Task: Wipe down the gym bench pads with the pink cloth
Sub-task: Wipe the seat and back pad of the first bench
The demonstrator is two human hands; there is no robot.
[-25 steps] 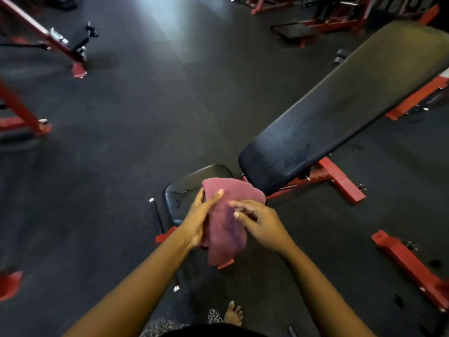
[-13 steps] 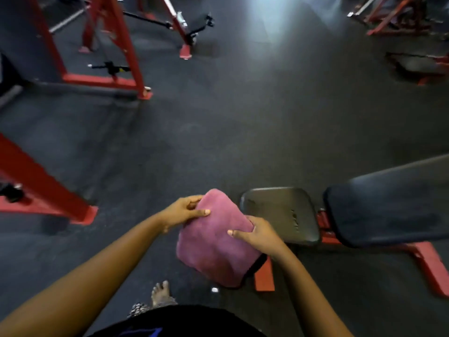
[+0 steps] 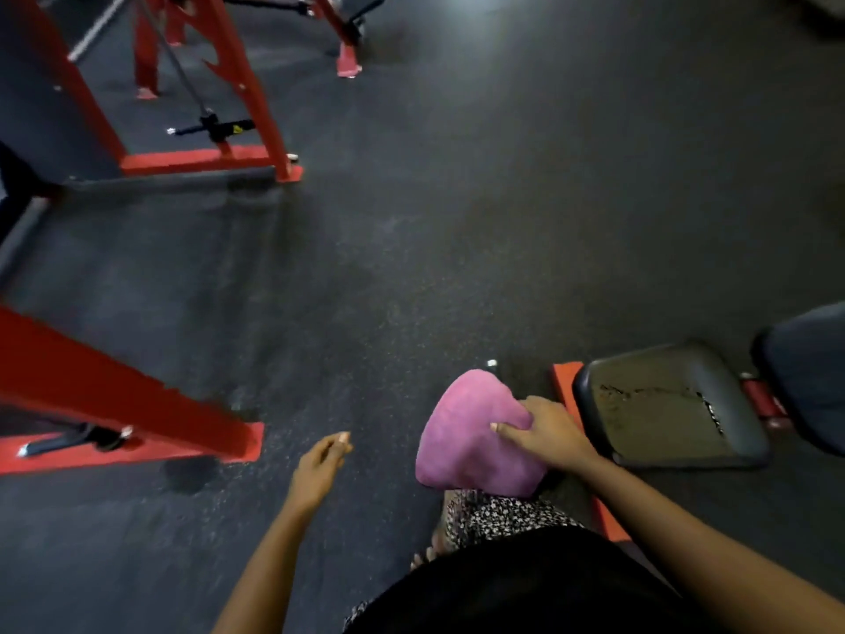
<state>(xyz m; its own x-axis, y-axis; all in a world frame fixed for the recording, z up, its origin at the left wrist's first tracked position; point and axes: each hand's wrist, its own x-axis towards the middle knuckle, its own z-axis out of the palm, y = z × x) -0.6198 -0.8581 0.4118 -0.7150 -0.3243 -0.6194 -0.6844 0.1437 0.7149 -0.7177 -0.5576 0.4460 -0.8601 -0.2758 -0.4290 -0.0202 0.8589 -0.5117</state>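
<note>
The pink cloth (image 3: 471, 434) hangs bunched in a soft mound just to the left of the seat pad (image 3: 667, 407), which serves as the landmark here. It does not touch the pad. The right hand (image 3: 551, 432) grasps the cloth on the side nearest the pad, with the thumb laid across the front of it and the fingers wrapped behind. The left hand (image 3: 320, 464) is farther left of the pad, well apart from the cloth, its fingers loosely curled around nothing. A jagged line of marks runs across the top of the seat pad; whether it is a tear or wetness cannot be told. Just right of the pad, past a short red joint (image 3: 761, 400), the back pad (image 3: 809, 377) begins and runs out of view. The red bench frame (image 3: 563, 386) shows at the pad's left edge and below it. Below the cloth are the person's patterned garment (image 3: 498, 514) and black top (image 3: 526, 588). Well left of the pad a red rack beam (image 3: 114, 395) slants down to the dark rubber floor (image 3: 457, 221). Far beyond the pad to the upper left stands another red frame (image 3: 205, 160), where a black handle (image 3: 215, 128) carries a small yellow label too blurred to read.
</note>
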